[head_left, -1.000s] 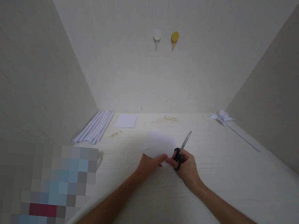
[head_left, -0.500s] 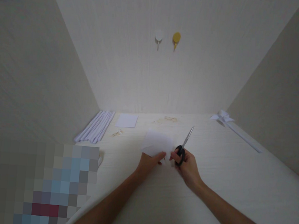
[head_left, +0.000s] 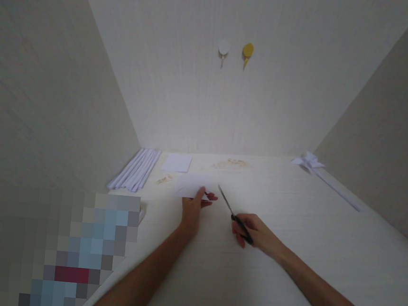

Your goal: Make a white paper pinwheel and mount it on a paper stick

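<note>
My left hand (head_left: 193,210) pinches the near edge of a white sheet of paper (head_left: 191,185), held low over the pale table (head_left: 289,236). To its right, my right hand (head_left: 254,232) is closed round the black handles of a pair of scissors (head_left: 232,213). The metal blades point up and left toward the paper and look shut; they stop a little short of it. The two hands are apart.
A stack of folded white strips (head_left: 135,169) lies at the back left beside a small white sheet (head_left: 177,162). A white paper bow with a long tail (head_left: 312,163) lies at the back right. Two hooks, white (head_left: 223,49) and yellow (head_left: 247,51), hang on the back wall.
My left hand has carried the paper left and farther away. My right hand has drawn back to the right and turned the scissors so the blades point left instead of up and right.
</note>
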`<act>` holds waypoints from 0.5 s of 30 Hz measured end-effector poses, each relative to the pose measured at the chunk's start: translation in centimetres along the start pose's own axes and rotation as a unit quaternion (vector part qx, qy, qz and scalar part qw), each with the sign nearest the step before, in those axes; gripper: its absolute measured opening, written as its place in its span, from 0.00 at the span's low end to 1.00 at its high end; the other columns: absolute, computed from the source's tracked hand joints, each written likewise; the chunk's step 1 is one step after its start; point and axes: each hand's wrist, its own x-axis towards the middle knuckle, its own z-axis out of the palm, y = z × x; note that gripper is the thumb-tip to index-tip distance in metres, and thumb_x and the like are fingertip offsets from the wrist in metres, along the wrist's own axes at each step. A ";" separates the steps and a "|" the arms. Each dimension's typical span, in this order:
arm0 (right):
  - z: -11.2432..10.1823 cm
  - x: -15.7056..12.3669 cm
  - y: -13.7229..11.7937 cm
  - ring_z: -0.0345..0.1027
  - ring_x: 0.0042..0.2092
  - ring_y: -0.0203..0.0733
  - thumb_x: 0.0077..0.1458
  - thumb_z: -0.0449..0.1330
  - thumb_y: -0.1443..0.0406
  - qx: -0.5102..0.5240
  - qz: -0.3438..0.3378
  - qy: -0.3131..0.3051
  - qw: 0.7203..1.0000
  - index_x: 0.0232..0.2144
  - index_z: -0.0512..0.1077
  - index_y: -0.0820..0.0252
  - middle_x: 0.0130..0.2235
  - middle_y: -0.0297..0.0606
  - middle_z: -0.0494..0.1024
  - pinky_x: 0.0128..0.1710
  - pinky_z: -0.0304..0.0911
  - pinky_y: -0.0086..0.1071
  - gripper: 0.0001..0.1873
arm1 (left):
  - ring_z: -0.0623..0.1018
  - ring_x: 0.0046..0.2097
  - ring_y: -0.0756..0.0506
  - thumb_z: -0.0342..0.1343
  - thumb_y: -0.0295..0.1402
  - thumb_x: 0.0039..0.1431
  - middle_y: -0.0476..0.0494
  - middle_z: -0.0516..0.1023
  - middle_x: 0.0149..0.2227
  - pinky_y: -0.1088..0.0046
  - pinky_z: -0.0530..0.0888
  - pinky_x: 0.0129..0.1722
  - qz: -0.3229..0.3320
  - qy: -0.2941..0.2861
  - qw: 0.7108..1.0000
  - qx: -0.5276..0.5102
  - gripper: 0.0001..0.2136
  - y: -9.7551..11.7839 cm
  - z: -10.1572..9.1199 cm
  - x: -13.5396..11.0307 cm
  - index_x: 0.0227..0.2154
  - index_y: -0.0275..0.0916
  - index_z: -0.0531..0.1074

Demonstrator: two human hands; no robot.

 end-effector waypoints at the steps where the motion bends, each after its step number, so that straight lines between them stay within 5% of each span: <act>1: 0.0 -0.1 -0.2 0.50 0.15 0.27 0.48 0.53 0.53 -0.018 0.003 -0.008 1.000 0.15 0.60 0.62 0.13 0.29 0.63 0.15 0.44 0.24 0.20 | 0.76 0.25 0.48 0.54 0.37 0.45 0.43 0.75 0.22 0.77 0.71 0.23 -0.004 0.003 1.000 -0.006 0.11 0.0 0.0 0.1 0.22 0.32 0.69; 15: 0.4 -0.3 -0.1 0.51 0.14 0.29 0.46 0.54 0.52 -0.076 0.027 -0.005 0.997 0.13 0.58 0.60 0.11 0.27 0.60 0.15 0.46 0.24 0.21 | 0.76 0.24 0.47 0.54 0.39 0.45 0.45 0.74 0.21 0.75 0.71 0.23 0.008 0.000 1.000 0.011 0.12 0.1 0.2 -0.2 0.21 0.32 0.68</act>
